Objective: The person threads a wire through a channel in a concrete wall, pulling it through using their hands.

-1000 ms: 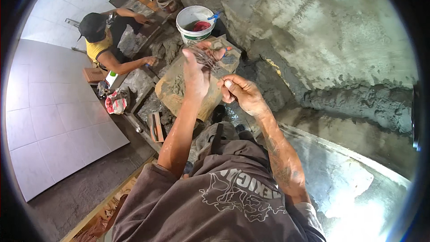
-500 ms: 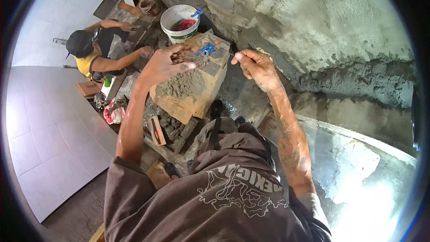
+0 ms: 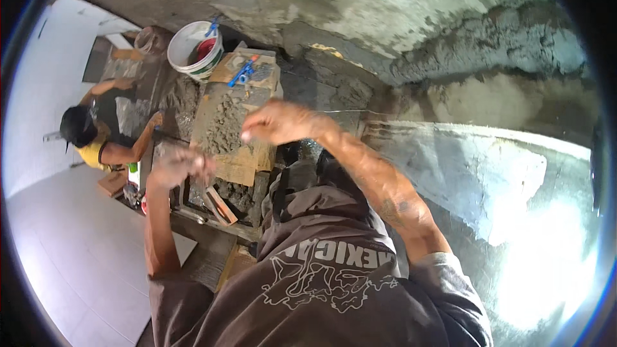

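Observation:
My right hand (image 3: 276,123) is over the right edge of a board topped with grey mortar (image 3: 225,115), fingers curled in a pinch. Whatever may be in that pinch is too small to make out. A thin pale line (image 3: 352,111) runs near my right wrist toward the wall. Lower and to the left, my left hand (image 3: 183,166) is smeared by motion, so its fingers do not read clearly. Just below it a wooden-handled float (image 3: 220,205) leans in a mortar trough (image 3: 236,191). A blue tool with an orange tip (image 3: 243,72) lies at the board's far end.
Behind the board stands a white bucket (image 3: 173,58) with something red inside. At far left a co-worker in a dark cap (image 3: 77,127) bends over the work area. The plastered wall (image 3: 463,32) rises at the right, above a pale, brightly lit slab (image 3: 463,173).
The view has turned, shifting the board and bucket leftward. My right hand has come in from the right to the board's edge; my left hand has dropped from over the mortar toward the float.

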Available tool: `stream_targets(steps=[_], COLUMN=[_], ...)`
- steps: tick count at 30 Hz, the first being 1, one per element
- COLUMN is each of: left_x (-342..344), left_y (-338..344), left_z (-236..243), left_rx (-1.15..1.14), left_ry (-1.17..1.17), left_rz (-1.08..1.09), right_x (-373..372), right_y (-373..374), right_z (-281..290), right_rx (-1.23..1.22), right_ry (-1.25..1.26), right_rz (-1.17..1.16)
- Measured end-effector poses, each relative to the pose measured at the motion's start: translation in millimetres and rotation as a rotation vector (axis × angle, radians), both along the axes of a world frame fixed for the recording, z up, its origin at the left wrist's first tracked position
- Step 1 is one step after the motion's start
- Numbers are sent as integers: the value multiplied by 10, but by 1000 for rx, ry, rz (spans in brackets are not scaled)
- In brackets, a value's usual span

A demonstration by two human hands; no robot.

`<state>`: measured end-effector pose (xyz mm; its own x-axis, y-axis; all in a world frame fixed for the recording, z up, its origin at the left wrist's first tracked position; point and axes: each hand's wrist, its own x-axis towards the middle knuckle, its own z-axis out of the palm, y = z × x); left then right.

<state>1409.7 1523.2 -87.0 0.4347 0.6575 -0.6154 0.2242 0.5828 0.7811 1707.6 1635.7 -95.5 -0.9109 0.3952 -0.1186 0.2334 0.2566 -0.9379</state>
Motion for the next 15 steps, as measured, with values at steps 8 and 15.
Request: stream_targets(steps=[8,15], left_x=[166,-85], left_y=[-249,-398], left_z=[-122,-41], left_rx=[-144,350], left_ry=[355,564], left_rz=[-382,-468], right_x=[-77,-334], right_y=[-341,-603], right_z=[-462,-824], right_rx=[13,-150], right_ry=[-157,-186], right_rz=[174,295])
